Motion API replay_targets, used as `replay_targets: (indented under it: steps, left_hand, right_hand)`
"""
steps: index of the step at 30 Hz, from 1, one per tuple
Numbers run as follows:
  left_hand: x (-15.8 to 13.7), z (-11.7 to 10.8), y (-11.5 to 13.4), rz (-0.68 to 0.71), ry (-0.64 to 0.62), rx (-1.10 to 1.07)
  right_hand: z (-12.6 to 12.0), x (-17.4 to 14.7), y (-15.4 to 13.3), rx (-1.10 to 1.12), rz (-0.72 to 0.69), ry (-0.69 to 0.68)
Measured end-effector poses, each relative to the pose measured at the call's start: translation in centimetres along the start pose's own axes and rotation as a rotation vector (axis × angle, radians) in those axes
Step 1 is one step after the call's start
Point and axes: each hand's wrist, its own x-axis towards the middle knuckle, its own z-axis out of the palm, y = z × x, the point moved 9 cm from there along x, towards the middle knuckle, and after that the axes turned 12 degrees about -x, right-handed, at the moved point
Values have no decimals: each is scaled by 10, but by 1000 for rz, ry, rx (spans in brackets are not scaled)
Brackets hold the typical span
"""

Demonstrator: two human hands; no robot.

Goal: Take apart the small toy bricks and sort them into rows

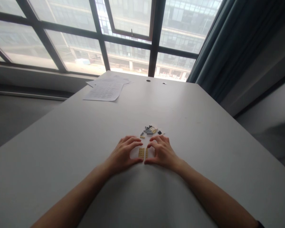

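Two tan studded building-brick plates lie side by side on the white table, with a thin gap between them. The wider tan plate (141,153) is at the left, between the curved thumb and fingers of my left hand (123,153). The narrow tan plate (146,153) sits to its right, framed by the thumb and fingers of my right hand (163,152). Both hands have fingers and thumb apart, thumbs by the plates' near ends and fingertips by the far ends. Whether the fingertips touch the plates is too small to tell.
Just beyond my hands is a loose pile of grey, black and tan bricks (149,130), with a small tan piece (142,137) in front. Printed papers (104,91) lie at the table's far left. Windows (130,53) and a dark curtain (218,50) border the table (175,107).
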Motion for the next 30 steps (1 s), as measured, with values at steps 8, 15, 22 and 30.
replay_targets:
  steps: [8, 15, 22, 30]
  left_hand:
    - [-2, 12, -2, 15, -86, 91]
    - [-2, 13, -3, 2, -90, 85]
    - [-2, 15, -4, -3, -100, 91]
    - [-3, 15, -5, -7, -105, 92]
  right_hand:
    - [7, 0, 0, -5, 14, -34]
    - [6, -1, 2, 16, -11, -50]
    - [8, -1, 0, 22, -27, -44]
    - [8, 0, -1, 26, -26, -47]
